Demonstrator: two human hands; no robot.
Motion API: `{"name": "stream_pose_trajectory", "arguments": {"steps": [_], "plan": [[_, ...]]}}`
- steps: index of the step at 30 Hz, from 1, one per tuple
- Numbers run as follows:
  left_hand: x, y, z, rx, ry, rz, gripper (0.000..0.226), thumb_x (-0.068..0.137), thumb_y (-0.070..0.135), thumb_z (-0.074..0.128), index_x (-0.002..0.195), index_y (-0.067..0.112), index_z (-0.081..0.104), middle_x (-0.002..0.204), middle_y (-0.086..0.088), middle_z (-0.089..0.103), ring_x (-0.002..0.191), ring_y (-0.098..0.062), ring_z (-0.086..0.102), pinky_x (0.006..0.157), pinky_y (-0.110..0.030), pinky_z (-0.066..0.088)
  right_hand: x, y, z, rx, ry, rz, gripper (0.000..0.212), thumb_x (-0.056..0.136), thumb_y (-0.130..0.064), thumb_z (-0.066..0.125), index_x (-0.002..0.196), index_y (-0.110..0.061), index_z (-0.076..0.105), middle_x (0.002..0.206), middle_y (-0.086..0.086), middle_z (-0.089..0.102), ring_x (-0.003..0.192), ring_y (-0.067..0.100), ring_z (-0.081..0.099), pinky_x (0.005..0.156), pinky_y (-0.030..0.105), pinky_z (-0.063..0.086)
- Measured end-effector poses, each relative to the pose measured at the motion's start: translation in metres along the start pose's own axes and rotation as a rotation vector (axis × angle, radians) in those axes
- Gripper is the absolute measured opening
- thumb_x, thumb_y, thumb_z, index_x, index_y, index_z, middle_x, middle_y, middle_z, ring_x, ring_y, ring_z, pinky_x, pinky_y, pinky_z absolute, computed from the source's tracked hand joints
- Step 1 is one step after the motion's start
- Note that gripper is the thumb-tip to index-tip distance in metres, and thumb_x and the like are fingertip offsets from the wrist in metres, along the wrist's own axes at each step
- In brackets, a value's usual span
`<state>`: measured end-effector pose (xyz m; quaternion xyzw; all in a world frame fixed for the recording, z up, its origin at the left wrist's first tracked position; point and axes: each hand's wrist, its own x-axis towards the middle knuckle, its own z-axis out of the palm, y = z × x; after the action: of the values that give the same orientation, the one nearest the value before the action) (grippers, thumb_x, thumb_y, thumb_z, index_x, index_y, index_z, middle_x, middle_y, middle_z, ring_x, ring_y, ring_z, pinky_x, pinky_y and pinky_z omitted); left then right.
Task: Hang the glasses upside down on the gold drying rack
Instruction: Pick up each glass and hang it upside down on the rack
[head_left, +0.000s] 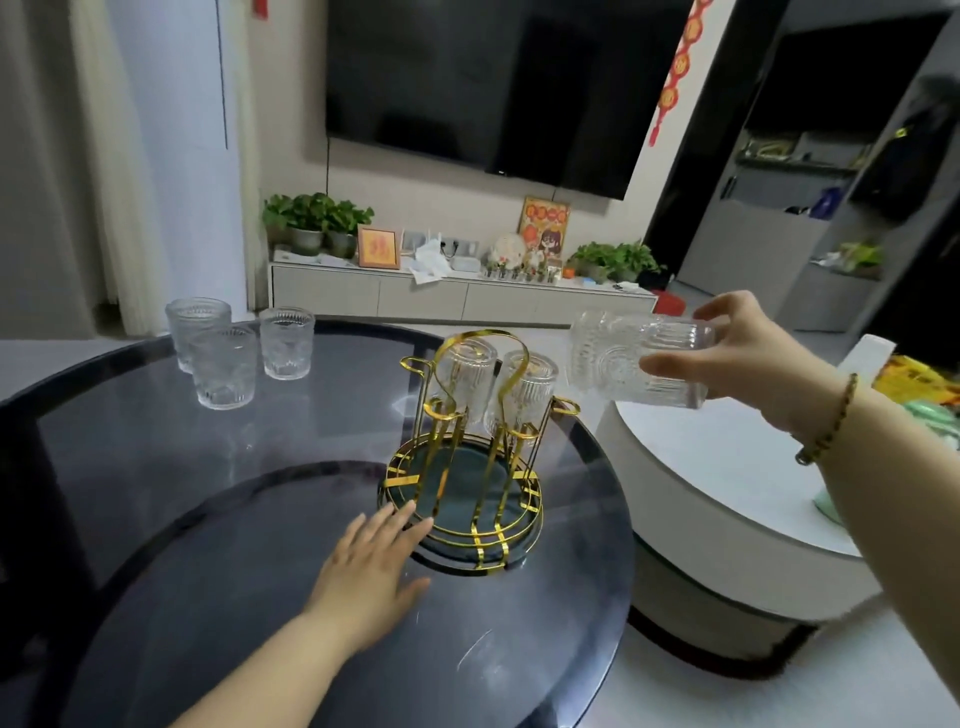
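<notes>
Dark smoked-glass round table (218, 519) fills the near field. Left hand (370, 564) is laid flat on the tabletop, fingers spread, nothing gripped; its fingertips (410, 519) are touching or just beside the near-left rim of the rack base. Gold drying rack (467, 447) is seated on the table's right side: round dark-green tray ringed with gold wire, upright gold pegs, arched handle on top. Two ribbed clear glasses are hung mouth-down on the pegs: one at left (467, 384), one at right (524, 400), just beside each other. Right hand (727, 358) is held in the air right of the rack, at about handle height, closed around a third ribbed glass (639, 358); that glass is tipped sideways, apart from the rack, over the gap between the table and a white round side table (727, 488). A braided bracelet (828, 415) is seen on the right wrist. Three more glasses (234, 348) are stood upright at the table's far-left edge, clustered closely, well apart from the rack. A wall-mounted TV (493, 83) is seen beyond, above a low cabinet (457, 299).
</notes>
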<state>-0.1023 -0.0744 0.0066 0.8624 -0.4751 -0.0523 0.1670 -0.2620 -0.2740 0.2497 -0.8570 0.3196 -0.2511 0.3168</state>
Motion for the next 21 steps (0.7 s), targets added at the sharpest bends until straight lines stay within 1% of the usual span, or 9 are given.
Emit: {"name": "stream_pose_trajectory", "arguments": {"steps": [3,5,6,8,10,11,15,17,21], "plan": [[0.0,-0.003,0.003,-0.004,0.017,0.0,0.06,0.092,0.044,0.034,0.141,0.034,-0.001,0.155,0.007,-0.009,0.141,-0.012,-0.012,0.111,-0.031,-0.013,0.013,-0.005,0.0,-0.171,-0.021,0.005,0.068,0.057,-0.031,0.076,0.107,-0.017,0.033,0.1,0.008,0.045,0.081,0.021,0.05,0.066,0.032,0.049],[0.0,-0.005,0.007,-0.01,0.033,0.006,0.061,0.092,0.045,0.034,0.14,0.035,-0.002,0.155,0.007,-0.01,0.141,-0.012,-0.013,0.111,-0.031,-0.013,0.02,-0.009,0.003,-0.264,-0.072,-0.013,0.069,0.059,-0.03,0.076,0.112,-0.016,0.034,0.101,0.005,0.044,0.074,0.015,0.048,0.055,0.021,0.041],[0.0,-0.005,0.008,-0.013,0.041,0.009,0.061,0.092,0.046,0.033,0.14,0.035,-0.003,0.154,0.007,-0.011,0.14,-0.011,-0.014,0.111,-0.03,-0.013,0.023,-0.01,0.006,-0.306,-0.088,-0.03,0.069,0.06,-0.03,0.076,0.114,-0.015,0.035,0.101,0.004,0.044,0.074,0.016,0.048,0.053,0.018,0.038],[-0.001,-0.007,0.01,-0.017,0.054,0.014,0.062,0.092,0.047,0.032,0.14,0.035,-0.005,0.154,0.008,-0.012,0.135,-0.007,-0.021,0.11,-0.03,-0.014,0.029,-0.01,0.012,-0.366,-0.103,-0.071,0.07,0.061,-0.029,0.076,0.116,-0.014,0.036,0.105,0.006,0.046,0.082,0.019,0.047,0.056,0.02,0.038],[0.0,-0.008,0.011,-0.014,0.053,0.022,0.062,0.092,0.049,0.03,0.139,0.035,-0.008,0.152,0.009,-0.015,0.126,-0.004,-0.027,0.108,-0.029,-0.016,0.034,-0.008,0.02,-0.412,-0.13,-0.104,0.071,0.061,-0.029,0.076,0.117,-0.014,0.036,0.115,0.011,0.049,0.089,0.019,0.045,0.07,0.025,0.04],[0.0,-0.008,0.011,-0.013,0.051,0.024,0.063,0.092,0.049,0.03,0.139,0.035,-0.009,0.152,0.009,-0.016,0.124,-0.004,-0.028,0.107,-0.029,-0.017,0.036,-0.007,0.025,-0.435,-0.151,-0.121,0.07,0.061,-0.029,0.075,0.118,-0.014,0.037,0.119,0.012,0.05,0.09,0.019,0.044,0.074,0.027,0.04],[0.001,-0.009,0.011,-0.008,0.049,0.024,0.063,0.091,0.05,0.028,0.137,0.034,-0.012,0.148,0.01,-0.02,0.123,-0.005,-0.029,0.107,-0.029,-0.017,0.042,-0.006,0.042,-0.496,-0.206,-0.172,0.073,0.061,-0.028,0.075,0.12,-0.013,0.037,0.127,0.014,0.048,0.093,0.019,0.045,0.079,0.028,0.039],[0.001,-0.009,0.011,-0.013,0.042,0.019,0.064,0.091,0.05,0.028,0.136,0.033,-0.014,0.147,0.01,-0.021,0.123,-0.005,-0.029,0.107,-0.029,-0.017,0.046,-0.006,0.049,-0.515,-0.225,-0.19,0.074,0.061,-0.027,0.075,0.122,-0.012,0.036,0.128,0.015,0.048,0.102,0.024,0.047,0.081,0.028,0.038],[0.002,-0.009,0.011,-0.018,0.046,0.017,0.062,0.091,0.05,0.029,0.138,0.035,-0.009,0.15,0.01,-0.018,0.123,-0.003,-0.028,0.109,-0.029,-0.017,0.048,-0.005,0.062,-0.558,-0.266,-0.207,0.073,0.062,-0.026,0.075,0.122,-0.01,0.037,0.128,0.014,0.048,0.109,0.027,0.047,0.08,0.026,0.035]]}}
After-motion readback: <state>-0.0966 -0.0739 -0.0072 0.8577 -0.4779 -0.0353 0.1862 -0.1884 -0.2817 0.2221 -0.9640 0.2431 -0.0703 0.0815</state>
